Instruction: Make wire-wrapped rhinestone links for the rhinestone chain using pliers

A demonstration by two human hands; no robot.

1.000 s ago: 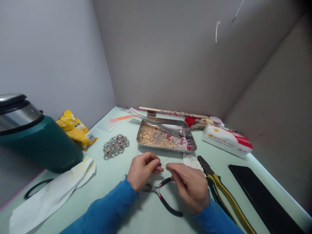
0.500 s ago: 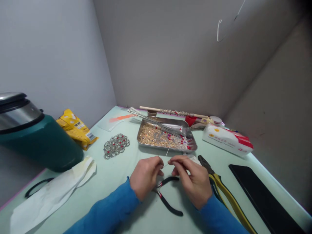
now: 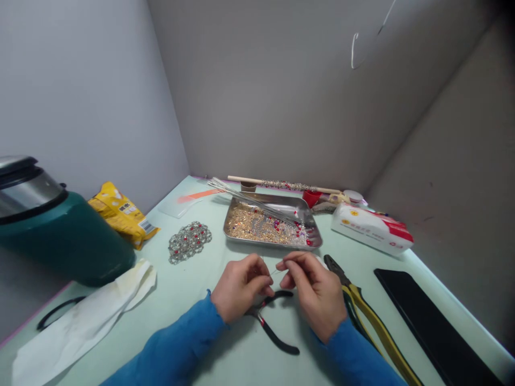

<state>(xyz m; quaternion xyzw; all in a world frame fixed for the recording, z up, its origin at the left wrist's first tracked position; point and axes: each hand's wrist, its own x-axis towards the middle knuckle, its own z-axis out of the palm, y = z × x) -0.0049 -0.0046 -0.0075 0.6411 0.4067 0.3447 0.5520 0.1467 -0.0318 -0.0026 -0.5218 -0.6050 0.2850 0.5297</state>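
Observation:
A thin wire point(image 3: 275, 272) runs between my two hands, just in front of the bead tray. My left hand point(image 3: 240, 287) pinches one end of it between thumb and fingers. Thumb and forefinger of my right hand point(image 3: 316, 289) close on the other end. Beneath the hands lie small black-handled pliers point(image 3: 273, 332), their jaws partly hidden by my left hand. The metal tray point(image 3: 269, 244) holds gold, white and red beads point(image 3: 253, 222), and a bundle of straight wires point(image 3: 241, 198) rests across it.
Beaded wire pieces point(image 3: 190, 241) lie left of the tray. Yellow-handled pliers point(image 3: 368, 308), a black flat object point(image 3: 426, 321) and a tissue pack point(image 3: 372, 228) are on the right. A green flask point(image 3: 68, 236), yellow packet point(image 3: 120, 212) and white paper point(image 3: 84, 327) occupy the left; a beaded stick point(image 3: 289, 185) lies behind.
My left thumb and fingers have shifted along the wire toward my right hand. The wire end that stuck up toward the tray hardly shows now. The view has moved slightly.

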